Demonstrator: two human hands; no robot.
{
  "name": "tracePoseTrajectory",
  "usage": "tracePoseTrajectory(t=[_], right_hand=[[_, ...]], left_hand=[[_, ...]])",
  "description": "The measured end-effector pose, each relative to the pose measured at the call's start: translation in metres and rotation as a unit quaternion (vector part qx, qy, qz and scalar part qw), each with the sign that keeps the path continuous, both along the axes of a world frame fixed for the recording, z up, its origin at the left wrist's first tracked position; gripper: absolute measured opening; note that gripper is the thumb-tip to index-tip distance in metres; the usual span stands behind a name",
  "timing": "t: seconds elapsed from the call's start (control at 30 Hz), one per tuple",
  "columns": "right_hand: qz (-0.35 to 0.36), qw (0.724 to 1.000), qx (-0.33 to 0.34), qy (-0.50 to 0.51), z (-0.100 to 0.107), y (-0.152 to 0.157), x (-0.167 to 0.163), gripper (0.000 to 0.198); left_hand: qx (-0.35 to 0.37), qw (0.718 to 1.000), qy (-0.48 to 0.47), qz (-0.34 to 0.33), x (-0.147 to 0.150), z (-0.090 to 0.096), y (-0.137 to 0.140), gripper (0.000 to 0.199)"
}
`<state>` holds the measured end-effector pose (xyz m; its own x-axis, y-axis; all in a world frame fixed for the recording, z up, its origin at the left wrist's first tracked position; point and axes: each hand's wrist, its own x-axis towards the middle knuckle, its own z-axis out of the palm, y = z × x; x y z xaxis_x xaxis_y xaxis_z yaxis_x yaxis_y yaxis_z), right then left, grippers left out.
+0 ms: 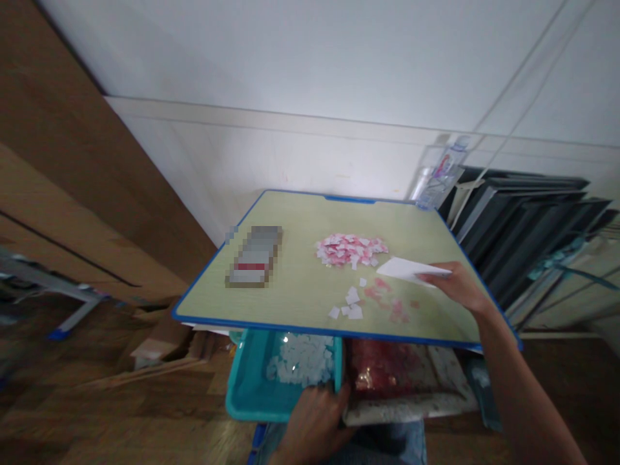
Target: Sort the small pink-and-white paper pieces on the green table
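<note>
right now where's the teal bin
In the head view, the teal bin is low, just left of centre, partly beneath the table, with the left hand at the bin's near right corner.

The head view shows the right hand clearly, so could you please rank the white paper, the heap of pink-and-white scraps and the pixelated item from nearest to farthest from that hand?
1. White paper: held in the right hand.
2. Heap of pink-and-white scraps: mid-tabletop, left of the hand.
3. Pixelated item: farthest, toward the left side of the tabletop.
</note>
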<state>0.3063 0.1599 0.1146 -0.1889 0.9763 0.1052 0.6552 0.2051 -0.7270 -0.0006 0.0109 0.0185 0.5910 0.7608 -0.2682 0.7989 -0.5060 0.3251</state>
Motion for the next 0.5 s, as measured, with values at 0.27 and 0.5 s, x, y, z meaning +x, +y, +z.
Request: tracePoseTrajectory(t=[0.27,0.5], right_hand=[[0.136,0.985,-0.092,0.043,0.010,0.001,-0.017,0.032],[0.180,0.975,-0.124,0.048,0.014,-0.010,-0.001,0.031]], left_hand=[[0.013,1.000,0.004,0.001,0.001,-0.001,0.000,0.033],[0.008,1.000,0.008,0.003,0.001,0.000,-0.001,0.033]])
